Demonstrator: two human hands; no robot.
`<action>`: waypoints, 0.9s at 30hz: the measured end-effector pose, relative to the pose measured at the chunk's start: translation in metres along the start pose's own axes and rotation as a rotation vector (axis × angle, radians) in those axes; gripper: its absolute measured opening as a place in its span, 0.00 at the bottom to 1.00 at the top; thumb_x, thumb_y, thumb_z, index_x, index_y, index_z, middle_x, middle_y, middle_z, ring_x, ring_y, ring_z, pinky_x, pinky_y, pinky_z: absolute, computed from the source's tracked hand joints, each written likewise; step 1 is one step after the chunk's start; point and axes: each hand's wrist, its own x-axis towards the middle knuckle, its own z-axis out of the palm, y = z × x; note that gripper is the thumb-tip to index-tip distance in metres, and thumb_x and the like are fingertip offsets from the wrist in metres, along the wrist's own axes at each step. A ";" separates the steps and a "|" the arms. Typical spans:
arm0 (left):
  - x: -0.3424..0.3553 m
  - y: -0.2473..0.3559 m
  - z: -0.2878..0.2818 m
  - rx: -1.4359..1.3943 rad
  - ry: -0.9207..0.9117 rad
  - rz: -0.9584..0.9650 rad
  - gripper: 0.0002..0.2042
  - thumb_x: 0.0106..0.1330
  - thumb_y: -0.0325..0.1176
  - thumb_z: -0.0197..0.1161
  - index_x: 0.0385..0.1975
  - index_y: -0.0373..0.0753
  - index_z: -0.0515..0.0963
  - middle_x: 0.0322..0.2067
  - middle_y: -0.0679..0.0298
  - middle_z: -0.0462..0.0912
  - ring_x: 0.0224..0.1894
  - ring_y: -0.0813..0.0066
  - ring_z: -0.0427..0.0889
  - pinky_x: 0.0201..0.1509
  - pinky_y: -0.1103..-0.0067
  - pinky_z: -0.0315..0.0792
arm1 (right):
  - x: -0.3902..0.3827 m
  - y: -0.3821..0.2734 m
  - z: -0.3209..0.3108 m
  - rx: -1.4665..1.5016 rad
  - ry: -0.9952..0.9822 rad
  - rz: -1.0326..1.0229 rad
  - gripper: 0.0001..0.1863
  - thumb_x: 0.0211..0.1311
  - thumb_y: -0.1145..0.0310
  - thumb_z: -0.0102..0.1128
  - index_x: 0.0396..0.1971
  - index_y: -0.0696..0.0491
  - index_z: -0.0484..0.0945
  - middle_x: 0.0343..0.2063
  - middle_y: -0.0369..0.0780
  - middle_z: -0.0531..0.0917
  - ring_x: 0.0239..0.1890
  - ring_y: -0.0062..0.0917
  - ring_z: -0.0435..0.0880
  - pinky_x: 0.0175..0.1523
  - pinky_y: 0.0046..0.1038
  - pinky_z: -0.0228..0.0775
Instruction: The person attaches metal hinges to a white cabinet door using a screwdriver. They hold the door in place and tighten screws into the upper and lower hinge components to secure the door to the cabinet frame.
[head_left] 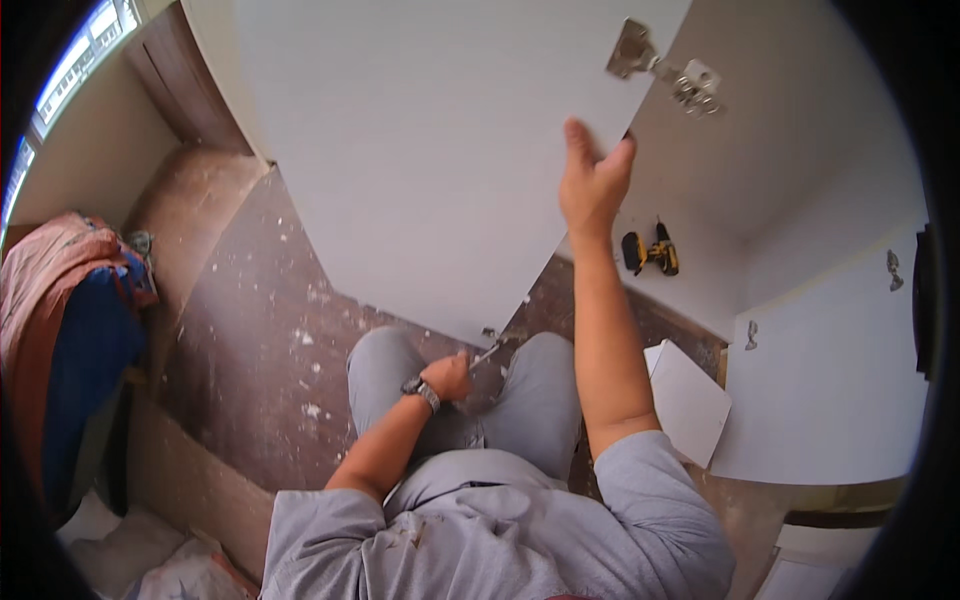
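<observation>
A large white cabinet door (pixel 420 140) stands in front of me, with a metal hinge (pixel 632 50) near its upper right edge. My right hand (pixel 597 190) grips that edge below the hinge, the thumb on the face and some fingers hidden behind it. Low between my knees, my left hand (pixel 447 377), with a watch on the wrist, is closed around what looks like a screwdriver (pixel 484 354). Its thin metal shaft points up to the right, toward a small hinge (pixel 489 333) at the door's bottom corner. Whether the tip touches it, I cannot tell.
A yellow-and-black cordless drill (pixel 662 250) lies inside the white cabinet. At the right are a white box-like piece (pixel 690 405) and another white door (pixel 820 390) with hinges. Pink and blue cloth (pixel 75 290) hangs at the left. The brown floor (pixel 250 330) is paint-spattered.
</observation>
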 end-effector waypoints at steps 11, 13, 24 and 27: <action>-0.002 0.012 -0.016 -0.018 -0.077 -0.051 0.13 0.58 0.30 0.52 0.41 0.33 0.72 0.36 0.38 0.82 0.43 0.39 0.81 0.50 0.55 0.74 | 0.005 0.003 0.004 -0.086 0.092 -0.161 0.34 0.60 0.42 0.63 0.42 0.62 0.69 0.29 0.48 0.82 0.33 0.32 0.85 0.34 0.32 0.79; -0.005 0.017 -0.017 -0.012 -0.094 -0.052 0.12 0.58 0.29 0.51 0.41 0.33 0.73 0.35 0.39 0.82 0.42 0.40 0.81 0.49 0.55 0.74 | 0.004 0.001 0.003 -0.065 0.051 -0.107 0.34 0.61 0.43 0.63 0.43 0.63 0.69 0.31 0.50 0.82 0.35 0.35 0.84 0.38 0.34 0.78; 0.018 0.001 0.032 -0.030 -0.183 -0.402 0.17 0.62 0.29 0.49 0.49 0.34 0.75 0.45 0.40 0.81 0.50 0.44 0.80 0.56 0.60 0.73 | 0.007 0.016 0.000 0.072 0.010 -0.257 0.27 0.65 0.53 0.63 0.45 0.64 0.70 0.38 0.51 0.82 0.40 0.37 0.82 0.46 0.34 0.75; 0.015 -0.013 0.050 -0.055 -0.177 -0.466 0.16 0.61 0.30 0.50 0.47 0.34 0.76 0.46 0.40 0.81 0.51 0.44 0.80 0.57 0.60 0.72 | 0.005 0.013 -0.001 0.174 -0.033 -0.191 0.26 0.66 0.53 0.63 0.44 0.64 0.71 0.39 0.50 0.82 0.42 0.35 0.82 0.49 0.33 0.73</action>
